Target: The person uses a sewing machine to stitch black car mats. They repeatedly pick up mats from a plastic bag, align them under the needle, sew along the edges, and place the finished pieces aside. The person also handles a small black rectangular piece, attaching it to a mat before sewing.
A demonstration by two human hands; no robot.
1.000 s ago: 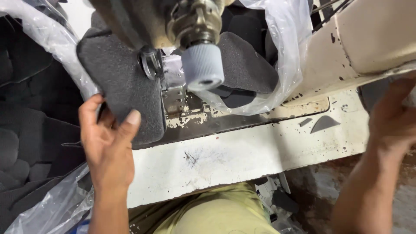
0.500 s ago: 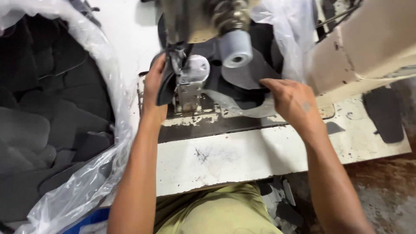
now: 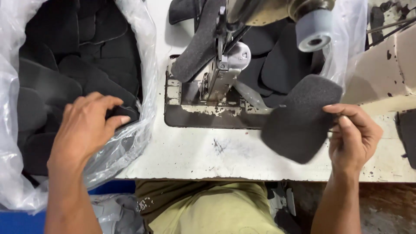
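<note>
My right hand [image 3: 353, 138] pinches the edge of a dark grey foam piece [image 3: 301, 117] and holds it over the white table, right of the sewing machine [image 3: 225, 69]. My left hand [image 3: 86, 128] reaches into a clear plastic bag [image 3: 138, 86] at the left, fingers curled on one of the several black foam pieces [image 3: 65, 73] stacked inside. Another dark foam piece [image 3: 199, 45] lies under the machine's presser foot.
The worn white table [image 3: 208, 156] has a metal plate around the needle. Behind the machine a second plastic bag [image 3: 277, 56] holds more dark pieces. A grey thread spool [image 3: 314, 28] sticks out at the top right. My lap is below the table edge.
My left hand left the machine and moved into the bag at the left. My right hand pulled a foam piece away from behind the machine toward the table's right.
</note>
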